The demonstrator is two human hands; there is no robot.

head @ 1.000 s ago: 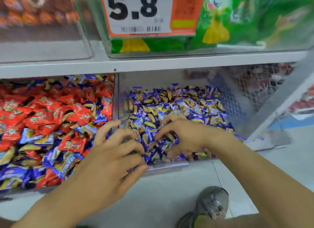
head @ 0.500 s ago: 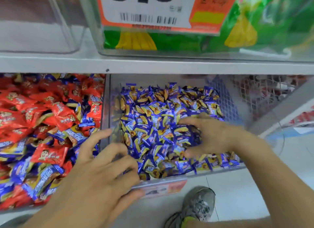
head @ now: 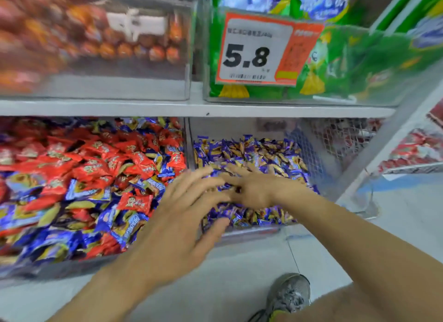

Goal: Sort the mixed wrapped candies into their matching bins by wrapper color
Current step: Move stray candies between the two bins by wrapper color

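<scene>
At far left the top-shelf bin (head: 96,46) is smeared by blur; its orange-brown contents cannot be made out. Below it the left bin (head: 60,266) runs off the frame's left edge and holds red candies (head: 93,168) mixed with blue candies (head: 88,192), too many and too heaped to count. A clear divider (head: 188,142) separates it from the right bin (head: 249,234), one of two bins on this lower shelf, which is filled with blue-and-gold candies (head: 263,154) only.

The left hand (head: 177,225) reaches over the front corner of the right bin, fingers spread and straight, gripping nothing. The right hand (head: 254,190) lies palm down on the blue-and-gold heap, fingers extended; its blurred fingertips overlap those of the left hand, and whether a candy sits under them cannot be told.

Above hangs one price tag (head: 261,51) reading 5.8, in front of green bags (head: 359,65). Right of the bins a wire mesh panel (head: 335,139) closes the shelf end; past it lies open floor (head: 395,214). One shoe (head: 287,295) shows at the bottom edge.
</scene>
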